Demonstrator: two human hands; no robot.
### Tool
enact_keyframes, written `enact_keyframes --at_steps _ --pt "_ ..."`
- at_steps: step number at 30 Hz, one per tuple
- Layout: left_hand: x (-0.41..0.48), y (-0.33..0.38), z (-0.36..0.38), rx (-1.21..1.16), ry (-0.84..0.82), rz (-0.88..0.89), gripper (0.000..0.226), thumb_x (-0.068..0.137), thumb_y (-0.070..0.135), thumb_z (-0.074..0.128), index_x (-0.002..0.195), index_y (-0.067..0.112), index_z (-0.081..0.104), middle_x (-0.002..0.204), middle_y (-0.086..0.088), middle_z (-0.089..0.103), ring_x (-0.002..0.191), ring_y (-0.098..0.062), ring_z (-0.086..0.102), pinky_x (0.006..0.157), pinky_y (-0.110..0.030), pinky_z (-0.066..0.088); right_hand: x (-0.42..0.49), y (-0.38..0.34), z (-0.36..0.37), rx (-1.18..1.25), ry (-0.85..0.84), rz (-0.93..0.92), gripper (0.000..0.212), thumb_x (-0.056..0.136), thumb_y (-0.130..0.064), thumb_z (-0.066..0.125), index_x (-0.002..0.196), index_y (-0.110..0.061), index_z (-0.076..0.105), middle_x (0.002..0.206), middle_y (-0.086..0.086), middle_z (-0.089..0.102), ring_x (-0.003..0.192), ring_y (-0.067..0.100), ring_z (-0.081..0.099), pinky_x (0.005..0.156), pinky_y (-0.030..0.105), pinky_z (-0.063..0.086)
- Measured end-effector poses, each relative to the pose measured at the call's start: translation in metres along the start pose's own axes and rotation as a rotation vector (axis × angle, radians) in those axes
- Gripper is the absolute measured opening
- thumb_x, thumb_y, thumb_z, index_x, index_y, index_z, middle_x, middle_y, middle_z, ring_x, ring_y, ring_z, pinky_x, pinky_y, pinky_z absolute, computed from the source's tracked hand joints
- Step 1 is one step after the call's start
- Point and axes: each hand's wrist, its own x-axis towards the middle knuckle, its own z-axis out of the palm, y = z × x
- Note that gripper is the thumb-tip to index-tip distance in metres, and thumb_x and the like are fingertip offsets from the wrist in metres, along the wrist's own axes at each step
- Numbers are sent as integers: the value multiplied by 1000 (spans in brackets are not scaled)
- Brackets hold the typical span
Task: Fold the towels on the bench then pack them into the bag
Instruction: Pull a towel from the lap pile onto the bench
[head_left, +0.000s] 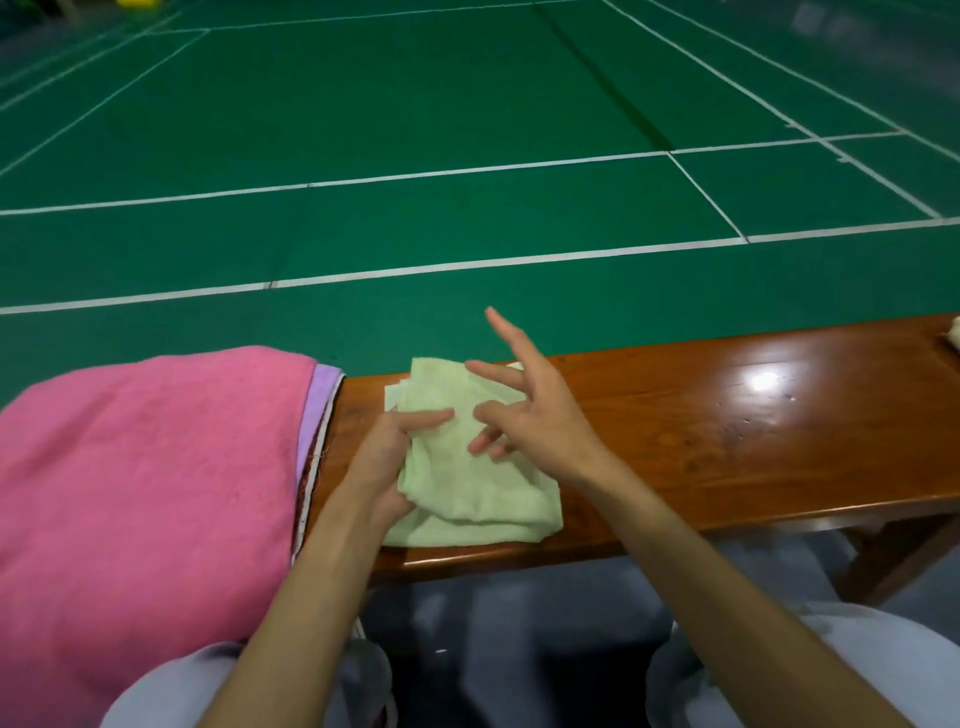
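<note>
A small pale green towel (475, 493) lies partly folded on the wooden bench (727, 431), near its front edge. My left hand (387, 462) grips the towel's left edge, thumb underneath and fingers on top. My right hand (530, 410) hovers over the towel's upper right part with its fingers spread and straight, holding nothing. A large pink towel (140, 493) with a purple band covers the bench's left end and hangs toward my lap. No bag is in view.
A pale cloth item (953, 338) sits at the bench's far right edge. Beyond the bench spreads a green court floor (467, 130) with white lines. My knees in grey trousers (883, 649) are just below the bench.
</note>
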Motion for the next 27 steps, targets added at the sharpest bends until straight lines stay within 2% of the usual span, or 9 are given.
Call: enact_keyframes --at_steps 2,4,10,15,18,20,21,24,27 --pt "-4 3 -7 90 71 29 48 90 -11 50 132 9 63 119 -20 73 105 -40 72 81 -51 62 3 7 -8 -33 129 -24 88 91 1 61 155 -51 30 143 0 60 67 29 76 64 41 61" --pt "-8 8 -15 166 118 75 53 88 -16 52 132 12 61 110 -14 77 101 -39 73 77 -49 62 3 16 -18 -75 210 -30 79 92 0 59 156 -40 34 135 1 66 63 29 75 64 42 62" --pt "-17 8 -53 158 133 9 55 90 -5 59 140 17 57 127 -16 71 113 -39 70 92 -55 57 -6 40 -23 -205 277 55 58 94 -3 61 146 -26 48 127 0 69 70 22 73 59 27 56" --pt "-17 6 -52 293 144 118 44 94 2 64 129 29 60 123 -8 74 109 -33 73 93 -54 57 -13 41 -16 -578 332 -55 52 90 -21 69 138 -28 51 126 -7 69 81 9 68 79 40 62" --pt "-9 5 -51 645 282 307 46 94 15 71 137 28 58 135 0 67 115 -20 68 97 -41 55 -17 43 -5 -829 280 -206 59 91 -35 62 147 -24 45 138 -3 59 119 16 56 100 41 51" --pt "-1 1 -57 1049 403 550 63 97 28 71 153 25 43 156 5 47 137 -12 49 113 -36 41 -17 49 5 -957 145 -280 71 97 -44 50 159 -18 28 166 3 30 152 22 25 122 41 28" --pt "2 -2 -61 1221 401 676 68 99 37 66 159 23 35 164 4 36 148 -12 36 121 -36 30 -17 54 10 -1021 66 -298 74 100 -47 43 163 -18 18 172 3 12 158 22 7 127 42 14" --pt "8 -19 -61 1585 249 787 68 102 54 32 164 27 20 172 8 9 159 -11 -1 126 -32 -3 -17 71 19 -1129 -126 -251 69 107 -50 25 165 -19 1 172 -1 -13 156 18 -21 128 51 -2" --pt "10 -45 -49 1875 167 664 68 103 56 7 164 28 4 170 10 -10 157 -12 -19 128 -38 -11 -15 82 10 -1187 -183 -198 70 107 -54 18 165 -20 -4 171 -4 -17 154 14 -27 128 51 -4"
